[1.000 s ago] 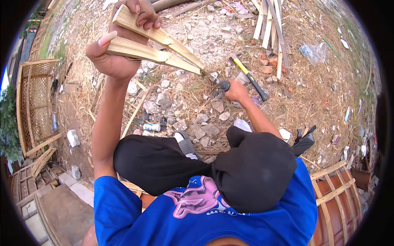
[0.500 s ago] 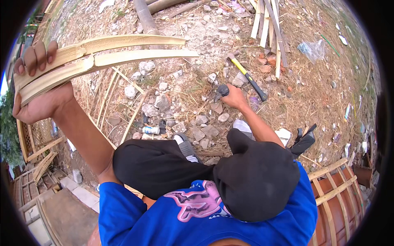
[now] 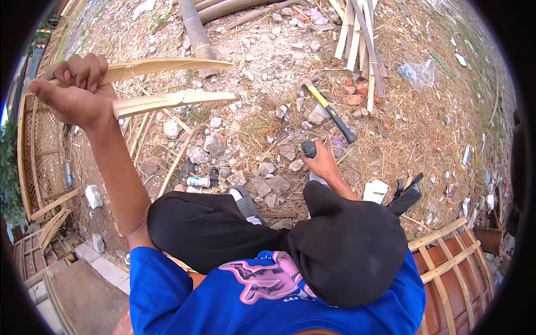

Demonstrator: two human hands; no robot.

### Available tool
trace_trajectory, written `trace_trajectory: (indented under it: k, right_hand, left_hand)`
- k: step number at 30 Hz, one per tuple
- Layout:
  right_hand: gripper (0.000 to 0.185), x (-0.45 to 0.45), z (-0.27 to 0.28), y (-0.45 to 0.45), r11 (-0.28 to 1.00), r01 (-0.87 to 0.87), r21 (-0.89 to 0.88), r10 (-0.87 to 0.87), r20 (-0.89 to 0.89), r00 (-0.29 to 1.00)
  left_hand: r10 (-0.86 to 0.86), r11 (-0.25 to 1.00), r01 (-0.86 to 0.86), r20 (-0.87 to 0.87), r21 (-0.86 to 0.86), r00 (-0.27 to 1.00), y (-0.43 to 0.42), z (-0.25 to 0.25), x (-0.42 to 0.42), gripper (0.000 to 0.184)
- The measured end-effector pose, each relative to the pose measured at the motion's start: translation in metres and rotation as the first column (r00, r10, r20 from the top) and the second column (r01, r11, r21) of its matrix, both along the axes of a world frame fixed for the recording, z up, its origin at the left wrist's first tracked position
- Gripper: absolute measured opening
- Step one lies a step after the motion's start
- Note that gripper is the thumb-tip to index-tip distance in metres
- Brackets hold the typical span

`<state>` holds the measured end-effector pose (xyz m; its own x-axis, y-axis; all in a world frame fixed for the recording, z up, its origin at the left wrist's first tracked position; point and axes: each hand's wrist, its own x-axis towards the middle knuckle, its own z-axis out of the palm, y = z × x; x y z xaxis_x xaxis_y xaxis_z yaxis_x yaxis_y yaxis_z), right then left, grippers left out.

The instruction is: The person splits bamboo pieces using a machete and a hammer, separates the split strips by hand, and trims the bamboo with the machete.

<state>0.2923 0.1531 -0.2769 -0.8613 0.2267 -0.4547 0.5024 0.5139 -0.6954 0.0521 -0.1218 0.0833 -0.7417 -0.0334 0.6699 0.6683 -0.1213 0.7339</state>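
Observation:
My left hand (image 3: 81, 92) is raised at the upper left, its fingers closed round one end of a split bamboo strip (image 3: 162, 66). A second bamboo strip (image 3: 173, 100) is just below, its near end beside my wrist and outside my fingers; whether it is in the air or on the ground I cannot tell. My right hand (image 3: 322, 160) is low near my knee, wrapped round the dark handle (image 3: 309, 148) of a tool whose working end is hidden. Beyond that hand lies a hammer (image 3: 328, 109) with a yellow and black handle.
Stones (image 3: 215, 144) and dry grass cover the ground before me. Thin wooden strips (image 3: 357, 44) are piled at the upper right, near a plastic bag (image 3: 419, 74). Thick poles (image 3: 195, 30) lie at the top. A can (image 3: 199, 182) is near my sandal (image 3: 244, 202).
The two bamboo strips have come apart: the lower one has left my left hand, which keeps the upper one. My left hand has shifted right. My right hand has lowered slightly with the tool.

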Motion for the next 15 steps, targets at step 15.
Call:
trace_trajectory:
  k: [15]
  right_hand:
    - [0.048,-0.095,0.084,-0.118,0.775,-0.542,0.325,0.530,-0.801,0.277]
  left_hand:
    - [-0.189,0.982,0.187,0.194,0.028,0.963,0.044,-0.023,0.008,0.050]
